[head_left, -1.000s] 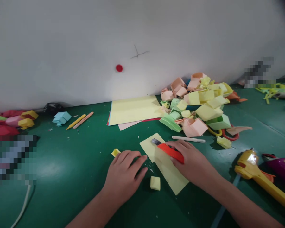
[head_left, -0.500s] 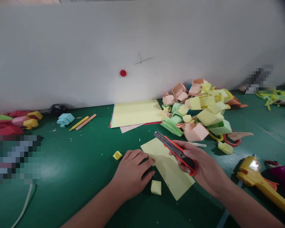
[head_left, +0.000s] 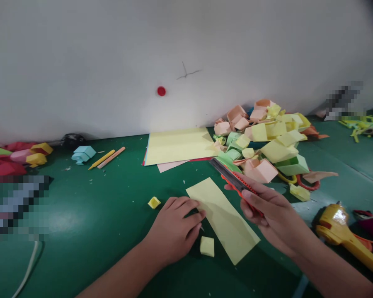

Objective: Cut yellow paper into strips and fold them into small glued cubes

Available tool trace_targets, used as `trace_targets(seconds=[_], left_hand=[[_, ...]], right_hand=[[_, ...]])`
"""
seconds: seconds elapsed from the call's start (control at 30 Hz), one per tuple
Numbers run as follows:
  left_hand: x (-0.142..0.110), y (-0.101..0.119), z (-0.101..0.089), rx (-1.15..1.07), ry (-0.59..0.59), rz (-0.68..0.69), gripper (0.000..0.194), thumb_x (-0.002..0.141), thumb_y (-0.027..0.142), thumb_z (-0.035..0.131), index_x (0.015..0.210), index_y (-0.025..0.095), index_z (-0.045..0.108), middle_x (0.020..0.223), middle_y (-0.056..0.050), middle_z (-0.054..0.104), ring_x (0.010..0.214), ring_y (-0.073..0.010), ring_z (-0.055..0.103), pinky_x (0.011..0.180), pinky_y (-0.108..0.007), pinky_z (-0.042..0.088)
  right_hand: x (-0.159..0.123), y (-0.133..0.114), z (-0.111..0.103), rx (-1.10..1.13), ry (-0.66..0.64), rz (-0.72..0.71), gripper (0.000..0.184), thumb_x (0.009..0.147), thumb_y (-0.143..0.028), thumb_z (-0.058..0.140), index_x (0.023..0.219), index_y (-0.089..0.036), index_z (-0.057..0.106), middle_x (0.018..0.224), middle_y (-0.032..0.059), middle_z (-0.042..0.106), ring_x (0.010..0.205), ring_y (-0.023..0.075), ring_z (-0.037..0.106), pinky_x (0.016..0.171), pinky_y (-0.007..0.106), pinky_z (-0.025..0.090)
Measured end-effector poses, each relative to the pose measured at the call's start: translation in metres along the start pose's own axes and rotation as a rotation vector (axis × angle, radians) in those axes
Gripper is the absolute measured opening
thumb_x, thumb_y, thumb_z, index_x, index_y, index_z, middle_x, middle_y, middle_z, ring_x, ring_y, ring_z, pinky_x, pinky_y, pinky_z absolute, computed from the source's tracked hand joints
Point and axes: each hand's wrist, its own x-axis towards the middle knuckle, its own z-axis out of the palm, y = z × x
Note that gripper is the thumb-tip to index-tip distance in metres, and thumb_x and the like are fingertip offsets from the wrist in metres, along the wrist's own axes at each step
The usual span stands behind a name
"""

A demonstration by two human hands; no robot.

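Resting on the smooth green tabletop (head_left: 105, 219), a small hollow piece of yellow paper (head_left: 154, 203) sits just beside the left hand (head_left: 178, 232), whose fingers curl at the left edge of a flat, matte yellow paper strip (head_left: 225, 223); whether they pinch anything, I cannot tell. Near the thumb lies a pale, soft-edged paper cube (head_left: 207, 246). Rightward, the rectangular strip slants across the table, and near its right edge the right hand (head_left: 267, 211) is clamped on a cutter (head_left: 233, 179) with ridged red-orange trim and a long dark channel

The right hand (head_left: 275, 215) grips an orange utility knife (head_left: 236, 179).
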Motion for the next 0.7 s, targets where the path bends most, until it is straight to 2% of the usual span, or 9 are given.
trace_targets(seconds=[0.13,0.27,0.33,0.43,0.5,0.7], left_hand=[[0.0,0.001,-0.001,-0.006,-0.015,-0.011,0.027,0.102,0.023,0.048,0.119,0.025,0.069,0.123,-0.005,0.068,0.116,-0.0244,0.058,0.093,-0.044,0.044],[0.0,0.001,-0.001,-0.012,-0.014,-0.018,0.028,0.101,0.022,0.048,0.119,0.025,0.069,0.124,-0.005,0.068,0.116,-0.0246,0.058,0.093,-0.044,0.044],[0.0,0.0,-0.001,-0.011,-0.009,-0.019,0.027,0.101,0.022,0.049,0.119,0.025,0.069,0.124,-0.005,0.068,0.116,-0.0248,0.058,0.093,-0.044,0.044],[-0.001,0.0,-0.001,-0.017,0.0,-0.017,0.027,0.099,0.021,0.051,0.119,0.025,0.069,0.125,-0.005,0.068,0.116,-0.0252,0.059,0.095,-0.045,0.044],[-0.001,0.0,-0.001,-0.023,-0.003,-0.017,0.028,0.099,0.021,0.051,0.12,0.025,0.069,0.125,-0.005,0.069,0.116,-0.0256,0.059,0.096,-0.046,0.044],[0.0,0.001,-0.002,-0.023,-0.012,-0.046,0.029,0.098,0.021,0.053,0.121,0.026,0.07,0.126,-0.006,0.069,0.116,-0.0262,0.059,0.095,-0.046,0.046]], right_hand=[[0.001,0.004,-0.002,-0.015,0.024,-0.018,0.044,0.084,-0.039,0.077,0.124,-0.023,0.069,0.06,-0.0035,0.05,0.05,0.0072,0.028,0.047,0.026,0.015],[0.001,0.003,-0.003,-0.057,-0.02,0.045,0.042,0.086,-0.043,0.074,0.122,-0.021,0.069,0.053,-0.0056,0.043,0.048,0.008,0.027,0.045,0.026,0.012],[0.0,0.001,-0.004,-0.068,-0.044,0.094,0.045,0.084,-0.045,0.074,0.121,-0.02,0.069,0.052,-0.0044,0.045,0.048,0.0086,0.028,0.045,0.026,0.011],[-0.002,-0.003,-0.003,-0.03,-0.1,0.14,0.052,0.075,-0.041,0.078,0.121,-0.018,0.068,0.056,-0.0015,0.051,0.051,0.0102,0.034,0.046,0.025,0.015],[-0.003,-0.002,-0.001,-0.014,-0.127,0.16,0.055,0.074,-0.039,0.079,0.123,-0.019,0.068,0.057,-0.0014,0.052,0.053,0.0104,0.036,0.047,0.025,0.017],[-0.004,0.008,0.003,0.002,-0.121,0.099,0.052,0.084,-0.04,0.076,0.131,-0.021,0.066,0.051,-0.0081,0.038,0.047,0.0074,0.028,0.048,0.024,0.015]])
